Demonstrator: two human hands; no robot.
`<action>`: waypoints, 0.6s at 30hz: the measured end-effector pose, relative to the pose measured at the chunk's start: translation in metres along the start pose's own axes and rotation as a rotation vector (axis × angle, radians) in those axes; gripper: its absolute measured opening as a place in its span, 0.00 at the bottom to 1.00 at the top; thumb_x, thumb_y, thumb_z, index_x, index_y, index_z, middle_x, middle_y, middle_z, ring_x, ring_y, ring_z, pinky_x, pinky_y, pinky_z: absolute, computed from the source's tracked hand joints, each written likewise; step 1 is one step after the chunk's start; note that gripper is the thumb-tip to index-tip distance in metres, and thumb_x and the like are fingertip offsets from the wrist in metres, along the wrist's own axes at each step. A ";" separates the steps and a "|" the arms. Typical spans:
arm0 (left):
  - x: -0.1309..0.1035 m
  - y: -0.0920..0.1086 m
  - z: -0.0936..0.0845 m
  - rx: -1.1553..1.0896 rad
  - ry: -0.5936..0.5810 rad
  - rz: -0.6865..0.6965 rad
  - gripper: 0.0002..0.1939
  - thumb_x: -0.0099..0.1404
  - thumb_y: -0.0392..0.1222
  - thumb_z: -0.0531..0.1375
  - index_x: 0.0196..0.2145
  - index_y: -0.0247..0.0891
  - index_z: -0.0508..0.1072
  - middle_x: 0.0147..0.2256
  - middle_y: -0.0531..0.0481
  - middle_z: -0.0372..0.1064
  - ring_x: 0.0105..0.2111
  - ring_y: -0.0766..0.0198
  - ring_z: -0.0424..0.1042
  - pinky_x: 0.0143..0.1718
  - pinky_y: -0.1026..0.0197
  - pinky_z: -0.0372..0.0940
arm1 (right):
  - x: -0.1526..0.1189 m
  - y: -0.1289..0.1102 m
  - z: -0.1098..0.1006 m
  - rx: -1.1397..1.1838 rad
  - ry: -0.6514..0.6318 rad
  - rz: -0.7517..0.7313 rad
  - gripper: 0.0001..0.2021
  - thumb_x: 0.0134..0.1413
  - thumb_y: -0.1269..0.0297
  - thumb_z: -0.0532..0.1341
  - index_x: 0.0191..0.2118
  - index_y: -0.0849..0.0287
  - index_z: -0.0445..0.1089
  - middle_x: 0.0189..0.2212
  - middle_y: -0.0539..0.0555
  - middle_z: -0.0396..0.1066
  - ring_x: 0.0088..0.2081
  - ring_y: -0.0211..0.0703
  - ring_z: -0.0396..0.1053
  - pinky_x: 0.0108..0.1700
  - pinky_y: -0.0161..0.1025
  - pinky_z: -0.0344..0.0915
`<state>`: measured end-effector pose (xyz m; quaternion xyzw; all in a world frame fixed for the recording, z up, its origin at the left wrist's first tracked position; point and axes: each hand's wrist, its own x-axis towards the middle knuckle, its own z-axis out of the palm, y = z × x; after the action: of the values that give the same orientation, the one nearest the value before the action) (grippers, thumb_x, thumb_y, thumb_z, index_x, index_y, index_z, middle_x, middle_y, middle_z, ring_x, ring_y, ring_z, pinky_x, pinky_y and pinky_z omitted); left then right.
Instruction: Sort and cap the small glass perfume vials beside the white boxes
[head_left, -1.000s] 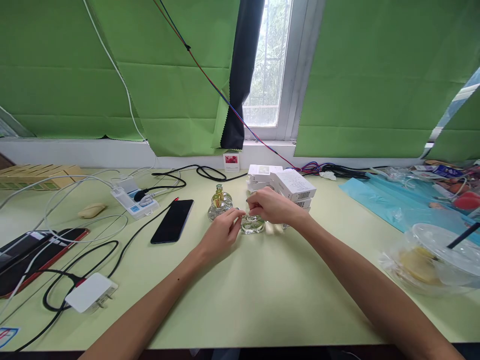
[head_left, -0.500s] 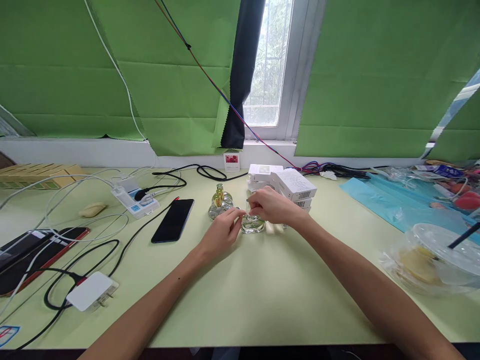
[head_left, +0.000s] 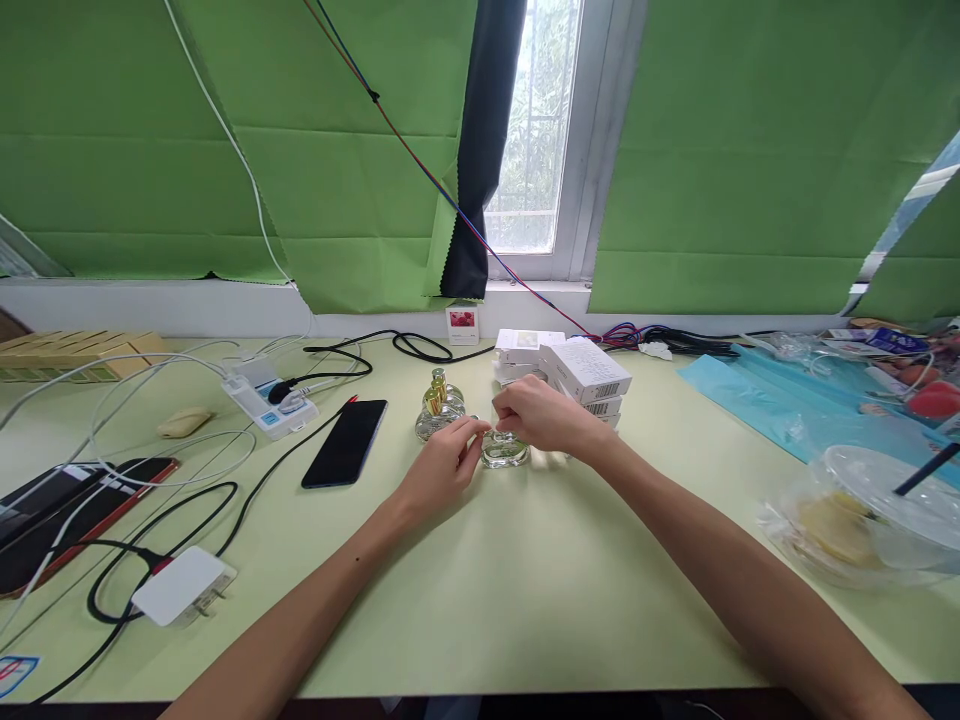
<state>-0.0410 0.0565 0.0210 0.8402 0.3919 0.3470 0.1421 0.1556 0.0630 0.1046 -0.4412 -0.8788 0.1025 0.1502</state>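
Observation:
A clear glass perfume bottle [head_left: 505, 456] stands on the table in front of me, its upper part covered by my fingers. My left hand [head_left: 444, 462] reaches in from the left, with finger and thumb closed at the bottle's upper left side. Above the bottle my right hand [head_left: 544, 415] is curled in a pinch; whatever its fingertips grip is hidden. Just left of my hands are glass perfume bottles with gold necks [head_left: 433, 402]. Behind my right hand is a stack of white boxes [head_left: 589, 370].
A black phone [head_left: 345, 443] lies left of my arms, near a power strip [head_left: 271, 405] and tangled cables. A white charger [head_left: 185, 586] is at the front left. To the right are a lidded plastic cup [head_left: 885, 520] and a blue plastic sheet [head_left: 765, 400].
Both hands stay at the bottle in almost the same pose. The whole view has shifted very slightly; nothing else has visibly moved.

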 end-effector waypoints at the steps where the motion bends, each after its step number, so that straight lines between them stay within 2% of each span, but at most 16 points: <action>1: 0.000 0.001 0.000 0.000 0.000 -0.001 0.11 0.73 0.38 0.51 0.44 0.38 0.73 0.38 0.47 0.73 0.28 0.65 0.69 0.32 0.61 0.64 | 0.000 0.000 0.000 -0.013 0.000 0.001 0.14 0.54 0.79 0.59 0.20 0.59 0.61 0.20 0.45 0.53 0.26 0.35 0.48 0.31 0.37 0.45; 9: 0.000 0.000 0.000 0.006 0.005 0.015 0.11 0.72 0.38 0.51 0.44 0.38 0.73 0.37 0.47 0.73 0.28 0.65 0.69 0.32 0.61 0.65 | -0.001 -0.001 -0.002 0.021 0.008 0.004 0.16 0.55 0.77 0.61 0.20 0.59 0.58 0.18 0.44 0.51 0.25 0.34 0.46 0.30 0.35 0.46; 18: -0.001 -0.001 0.001 -0.007 -0.006 0.001 0.11 0.73 0.39 0.51 0.45 0.39 0.73 0.38 0.47 0.73 0.28 0.65 0.69 0.32 0.61 0.64 | 0.001 0.001 0.003 -0.050 0.007 -0.008 0.11 0.55 0.78 0.58 0.23 0.60 0.65 0.21 0.48 0.57 0.26 0.36 0.51 0.31 0.37 0.46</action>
<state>-0.0416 0.0570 0.0194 0.8409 0.3897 0.3460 0.1462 0.1548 0.0645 0.1011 -0.4417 -0.8823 0.0784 0.1427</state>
